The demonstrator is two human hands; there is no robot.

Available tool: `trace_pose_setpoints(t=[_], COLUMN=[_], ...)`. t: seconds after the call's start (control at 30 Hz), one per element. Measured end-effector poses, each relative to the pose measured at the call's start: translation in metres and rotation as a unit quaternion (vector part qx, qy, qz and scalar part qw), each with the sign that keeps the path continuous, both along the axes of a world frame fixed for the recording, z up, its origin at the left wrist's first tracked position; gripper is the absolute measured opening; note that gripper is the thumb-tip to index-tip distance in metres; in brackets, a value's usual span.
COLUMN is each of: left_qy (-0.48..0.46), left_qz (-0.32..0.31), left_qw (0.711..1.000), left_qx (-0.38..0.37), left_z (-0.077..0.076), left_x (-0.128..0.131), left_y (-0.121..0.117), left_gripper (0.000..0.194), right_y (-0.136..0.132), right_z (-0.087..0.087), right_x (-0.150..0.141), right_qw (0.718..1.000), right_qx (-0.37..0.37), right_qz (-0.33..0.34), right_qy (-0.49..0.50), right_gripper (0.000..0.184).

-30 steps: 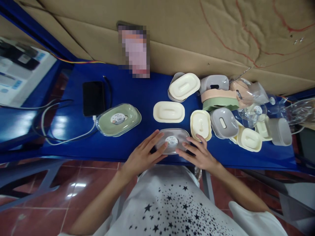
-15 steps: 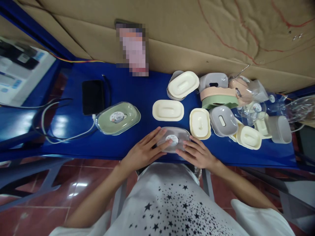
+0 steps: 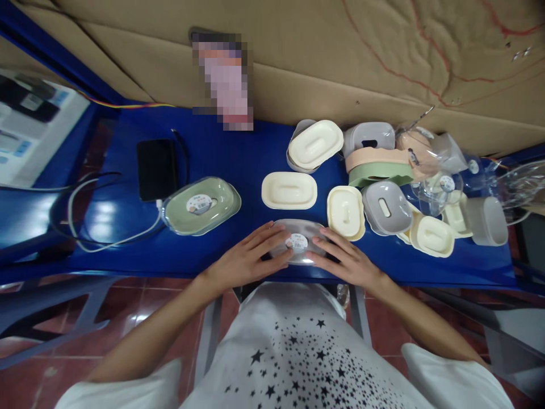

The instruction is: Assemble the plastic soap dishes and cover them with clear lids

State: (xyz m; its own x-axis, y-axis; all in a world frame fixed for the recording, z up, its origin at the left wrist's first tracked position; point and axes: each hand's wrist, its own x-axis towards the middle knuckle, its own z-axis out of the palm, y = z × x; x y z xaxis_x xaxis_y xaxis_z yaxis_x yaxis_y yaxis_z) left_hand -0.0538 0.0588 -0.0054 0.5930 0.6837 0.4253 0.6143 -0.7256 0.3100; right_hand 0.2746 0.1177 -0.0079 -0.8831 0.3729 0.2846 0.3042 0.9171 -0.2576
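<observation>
Steadying seems to be the current step: your left hand (image 3: 247, 259) and right hand (image 3: 347, 261), both half open and loosely spread, touch opposite ends of a glossy, grey, oval plastic container (image 3: 300, 254) at the flat blue counter's (image 3: 251, 153) near edge, and lifting it would call for even pressure.

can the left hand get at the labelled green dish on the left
Probably yes: only blue tabletop shows between the left hand and the green dish, though the hand is on the gray dish.
</observation>
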Motion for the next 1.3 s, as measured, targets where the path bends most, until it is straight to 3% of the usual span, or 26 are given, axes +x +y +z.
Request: trace_pose_setpoints(t=[0.13, 0.27, 0.37, 0.5, 0.63, 0.73, 0.8, 0.87, 0.9, 0.97, 1.03, 1.1, 1.3], left_qy=[0.001, -0.006, -0.009, -0.036, -0.04, -0.028, -0.032, -0.038, -0.033, -0.007, 0.014, 0.016, 0.002], left_qz=[0.023, 0.085, 0.168, 0.308, 0.373, 0.403, 0.39, 0.314, 0.27, 0.207, 0.184, 0.161, 0.126], left_qw=[1.0, 0.996, 0.986, 0.95, 0.926, 0.912, 0.914, 0.944, 0.96, 0.978, 0.983, 0.986, 0.99], left_qx=[0.011, 0.017, 0.017, 0.041, 0.052, 0.078, 0.109, 0.095, 0.068, 0.009, -0.024, -0.038, -0.055], left_z=[0.001, 0.003, 0.0, -0.011, -0.018, -0.018, -0.017, -0.015, -0.014, -0.012, -0.011, -0.01, -0.004], left_x=[0.0, 0.001, -0.003, -0.021, -0.033, -0.021, -0.003, 0.017, 0.027, 0.042, 0.049, 0.052, 0.054], left_y=[0.0, -0.021, -0.048, -0.077, -0.08, -0.074, -0.071, -0.068, -0.066, -0.061, -0.054, -0.046, -0.027], left_gripper=[0.039, 0.04, 0.042, 0.064, 0.074, 0.069, 0.061, 0.052, 0.048, 0.042, 0.037, 0.032, 0.034], right_y=[0.004, 0.018, 0.035, 0.051, 0.042, 0.022, 0.009, 0.002, 0.002, 0.006, 0.014, 0.021, 0.024], right_z=[0.003, 0.017, 0.024, 0.019, 0.012, 0.018, 0.026, 0.034, 0.036, 0.037, 0.034, 0.028, 0.025], right_x=[-0.007, -0.025, -0.041, -0.057, -0.057, -0.049, -0.039, -0.025, -0.016, 0.007, 0.032, 0.052, 0.065], right_qw=[1.0, 0.999, 0.999, 0.993, 0.993, 0.994, 0.996, 0.997, 0.996, 0.975, 0.922, 0.885, 0.91], right_qx=[0.022, 0.004, -0.003, 0.004, 0.012, 0.007, -0.021, -0.037, -0.028, 0.023, 0.077, 0.086, 0.027], right_qz=[0.009, 0.037, -0.008, -0.084, -0.069, -0.046, -0.025, -0.04, -0.077, -0.221, -0.379, -0.456, -0.404], right_qy=[-0.006, -0.01, -0.038, -0.083, -0.099, -0.103, -0.089, -0.056, -0.039, -0.018, -0.027, -0.043, 0.088], right_gripper=[0.075, 0.073, 0.068, 0.065, 0.05, 0.041, 0.038, 0.034, 0.033, 0.039, 0.053, 0.061, 0.033])
